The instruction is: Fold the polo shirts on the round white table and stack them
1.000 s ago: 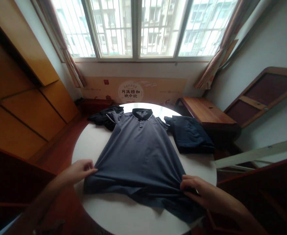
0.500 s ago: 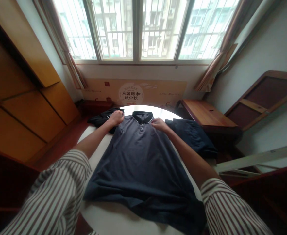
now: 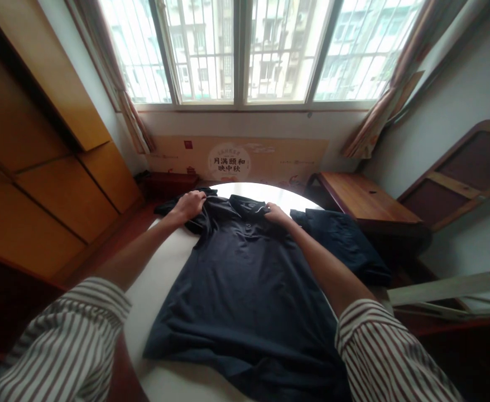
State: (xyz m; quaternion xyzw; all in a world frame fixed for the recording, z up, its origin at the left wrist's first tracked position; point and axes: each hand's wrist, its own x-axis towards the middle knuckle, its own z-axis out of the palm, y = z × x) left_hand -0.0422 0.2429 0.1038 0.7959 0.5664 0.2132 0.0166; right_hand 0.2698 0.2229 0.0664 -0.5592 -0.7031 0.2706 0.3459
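A dark navy polo shirt point(image 3: 245, 290) lies front up on a white round table point(image 3: 169, 262), its collar toward the window and its hem toward me. At the shirt's left shoulder and sleeve edge, my left hand point(image 3: 191, 205) is closed on the fabric. My right hand point(image 3: 277, 215) pinches the shirt beside the right end of the collar. The collar is tugged askew, and creases run across the upper chest. Buttons show on the placket below the collar.
Folded dark clothing point(image 3: 341, 240) lies at the table's right. More dark clothing point(image 3: 165, 206) is partly hidden behind my left hand. A wooden desk point(image 3: 354, 195) stands at the right, orange cabinets point(image 3: 69, 195) at the left, and a barred window point(image 3: 245, 50) ahead.
My left hand has shifted slightly left and pulled the sleeve side outward. The collar has gone from flat and even to skewed. The camera view has turned a little left.
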